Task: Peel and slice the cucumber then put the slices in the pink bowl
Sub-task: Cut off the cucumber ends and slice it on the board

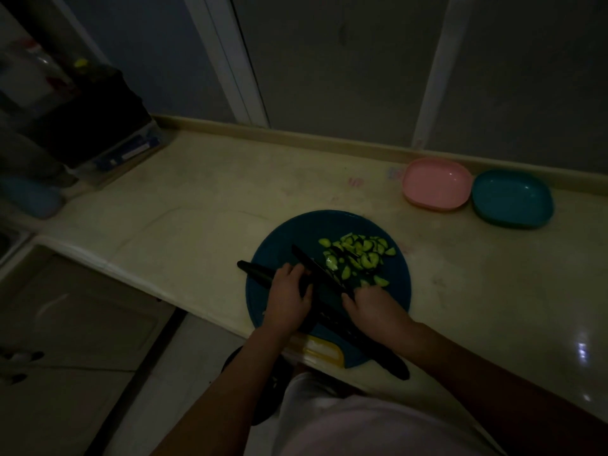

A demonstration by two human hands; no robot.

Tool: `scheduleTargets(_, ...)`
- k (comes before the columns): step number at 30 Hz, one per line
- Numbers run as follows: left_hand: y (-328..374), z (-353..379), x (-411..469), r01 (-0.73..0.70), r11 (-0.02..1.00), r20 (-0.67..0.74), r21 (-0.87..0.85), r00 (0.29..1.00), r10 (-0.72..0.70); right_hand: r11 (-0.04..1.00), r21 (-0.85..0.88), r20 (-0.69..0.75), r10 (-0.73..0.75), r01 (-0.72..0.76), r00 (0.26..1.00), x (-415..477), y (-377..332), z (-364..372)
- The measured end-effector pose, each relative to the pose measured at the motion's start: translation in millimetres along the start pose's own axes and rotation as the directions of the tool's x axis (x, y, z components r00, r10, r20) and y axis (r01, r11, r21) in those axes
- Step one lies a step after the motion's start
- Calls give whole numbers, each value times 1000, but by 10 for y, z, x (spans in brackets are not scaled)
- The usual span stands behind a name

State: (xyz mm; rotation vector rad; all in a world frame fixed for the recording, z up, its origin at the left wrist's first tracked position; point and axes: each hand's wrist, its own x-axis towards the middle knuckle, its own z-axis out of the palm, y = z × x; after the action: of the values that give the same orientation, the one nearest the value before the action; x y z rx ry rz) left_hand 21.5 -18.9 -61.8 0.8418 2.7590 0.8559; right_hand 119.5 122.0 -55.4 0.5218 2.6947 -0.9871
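Observation:
A round blue cutting board (279, 248) lies on the pale counter. Several green cucumber slices (358, 255) are piled on its far right part. My left hand (286, 297) grips the dark uncut cucumber (251, 268), whose end sticks out to the left. My right hand (371, 309) grips the handle of a dark knife (316, 266). Its blade runs up and to the left, right beside my left fingers. The pink bowl (437, 184) stands empty at the back right, apart from the board.
A blue bowl (511, 199) touches the pink bowl's right side. A long dark object (385, 358) and a yellow piece (324, 348) lie at the board's near edge. Dark containers (98, 126) stand at the far left. A sink (65, 307) sits left of the counter.

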Motion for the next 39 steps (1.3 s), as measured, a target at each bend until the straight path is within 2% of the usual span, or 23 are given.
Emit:
scheduleTargets(13, -13, 8, -5, 2, 1000, -29, -8, 1000, -2, 993, 117, 22, -16, 14, 1000, -24, -41, -74)
scheduleTargets(25, -15, 7, 2, 11, 1000, -15, -5, 1000, -11, 1000, -2, 14, 11, -11, 1000, 101, -173, 46)
scheduleTargets(34, -17, -9, -2, 32, 999, -14, -19, 999, -32, 998, 38, 0, 59, -59, 998, -10, -32, 3)
scheduleTargets(39, 0, -33, 2, 57, 998, -19, -29, 998, -57, 997, 61, 14, 39, -39, 999, -42, -86, -18)
